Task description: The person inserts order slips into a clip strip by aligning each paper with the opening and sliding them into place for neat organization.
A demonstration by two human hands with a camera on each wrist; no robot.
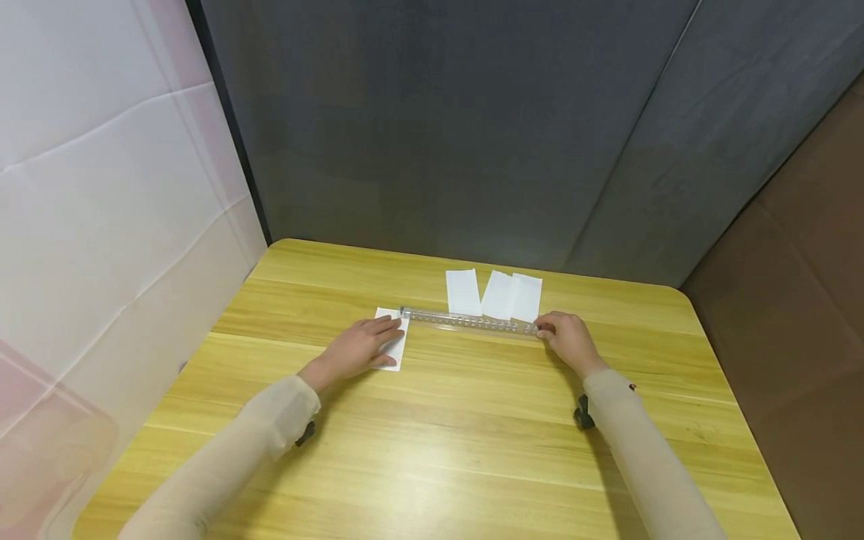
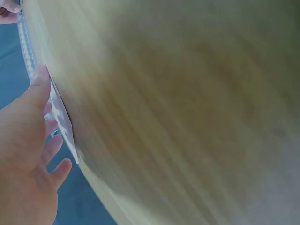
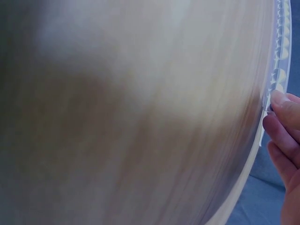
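Glossy wood table (image 1: 472,435), clear plastic ruler (image 1: 472,322)

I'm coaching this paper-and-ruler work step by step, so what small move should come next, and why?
Probably slide the clear ruler left onto the paper slip. The left hand lies flat on that slip, the right hand pinches the ruler's right end, and the ruler's left end only just reaches the slip's top edge. Three other slips lie behind it on the table.
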